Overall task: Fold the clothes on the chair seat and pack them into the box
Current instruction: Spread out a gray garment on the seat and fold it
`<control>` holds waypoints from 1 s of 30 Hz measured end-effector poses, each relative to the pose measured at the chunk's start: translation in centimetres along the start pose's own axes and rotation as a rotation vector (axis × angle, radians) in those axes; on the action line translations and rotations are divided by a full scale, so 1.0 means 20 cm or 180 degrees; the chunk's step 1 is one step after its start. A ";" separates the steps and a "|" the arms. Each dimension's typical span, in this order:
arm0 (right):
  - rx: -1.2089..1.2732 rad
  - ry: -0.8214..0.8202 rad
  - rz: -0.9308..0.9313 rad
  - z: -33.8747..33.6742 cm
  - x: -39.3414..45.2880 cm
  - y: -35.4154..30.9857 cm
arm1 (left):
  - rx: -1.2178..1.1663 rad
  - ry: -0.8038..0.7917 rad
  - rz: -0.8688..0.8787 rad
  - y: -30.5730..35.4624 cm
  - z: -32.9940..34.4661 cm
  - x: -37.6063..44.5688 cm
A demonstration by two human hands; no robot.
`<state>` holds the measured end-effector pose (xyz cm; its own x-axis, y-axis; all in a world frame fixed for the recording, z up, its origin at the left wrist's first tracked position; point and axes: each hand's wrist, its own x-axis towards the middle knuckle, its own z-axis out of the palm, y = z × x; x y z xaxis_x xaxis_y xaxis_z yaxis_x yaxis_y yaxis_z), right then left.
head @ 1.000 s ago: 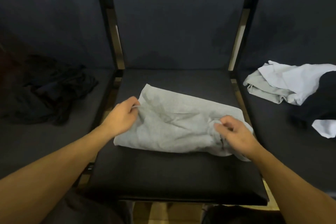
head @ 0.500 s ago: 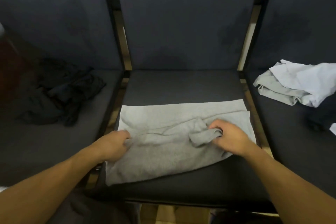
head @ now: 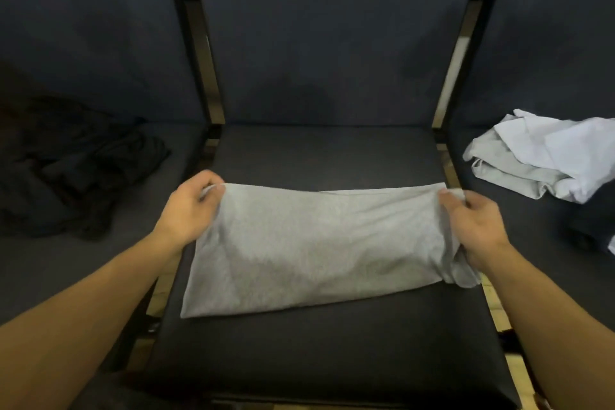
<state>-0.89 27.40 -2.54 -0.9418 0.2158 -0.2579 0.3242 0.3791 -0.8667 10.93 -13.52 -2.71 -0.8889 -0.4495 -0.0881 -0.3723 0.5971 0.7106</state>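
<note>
**One grey garment folded on the middle seat, both hands at its far corners**

Seats: three dark padded chair seats in a row, separated by two black frame uprights.

Middle seat (head: 319, 353): one grey garment (head: 319, 250), lying flat as a wide band across the seat, its right end bunched and reaching the seat edge. The left hand (head: 189, 213) pinches the far left corner between thumb and curled fingers. The right hand (head: 476, 226) grips the far right corner, fingers curled into the cloth. Both forearms enter from the near edge, one on each side of the garment.

Left seat: one heap of black clothing (head: 76, 166), crumpled; the number of pieces in it cannot be told.

Right seat: one loose pile holding a light grey piece (head: 509, 170) under a white piece (head: 565, 150), with a dark item (head: 589, 226) just beside it on the near side and a further pale scrap at the frame edge.

No box in view.
</note>
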 end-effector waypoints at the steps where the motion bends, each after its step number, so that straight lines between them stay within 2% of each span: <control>1: -0.0031 0.0018 0.0052 -0.01 0.01 0.00 | -0.0106 0.0041 -0.0066 0.00 0.01 0.01; 4: -0.0374 -0.0005 0.0225 0.00 0.03 0.06 | 0.0337 -0.0136 -0.0268 -0.03 0.04 0.00; 7: -0.0531 -0.0026 0.0121 0.01 0.03 0.06 | 0.0854 -0.0220 -0.0338 -0.05 0.04 -0.03; 11: -0.0186 -0.0145 -0.0228 0.00 0.01 -0.02 | 0.0648 0.0112 -0.0465 -0.06 0.01 -0.04; 13: -0.0005 -0.0128 -0.0223 0.00 0.00 -0.04 | 0.0493 0.0326 -0.0421 -0.05 0.00 -0.05; 17: -0.0283 -0.0013 0.0237 -0.01 0.00 0.00 | 0.0319 0.0511 -0.0338 -0.04 0.00 -0.05; 23: -0.0565 0.0067 0.0115 0.01 0.03 0.01 | 0.0502 0.0499 -0.0370 -0.06 0.02 -0.04; 26: -0.0920 0.0064 -0.0217 -0.01 0.01 0.00 | 0.0946 0.0363 -0.0073 -0.04 0.02 -0.03; 28: -0.1555 0.0292 -0.0915 -0.01 -0.01 -0.02 | 0.1448 0.0283 0.0445 0.02 0.04 -0.06; 30: -0.2096 0.0392 -0.1704 0.03 -0.06 -0.04 | 0.1620 0.0040 0.0918 0.10 0.09 -0.14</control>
<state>-0.02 26.39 -1.84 -0.9787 -0.0598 0.1965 -0.1398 0.8948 -0.4240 12.11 -9.90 -2.23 -0.9713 -0.2274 0.0697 -0.1998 0.9391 0.2794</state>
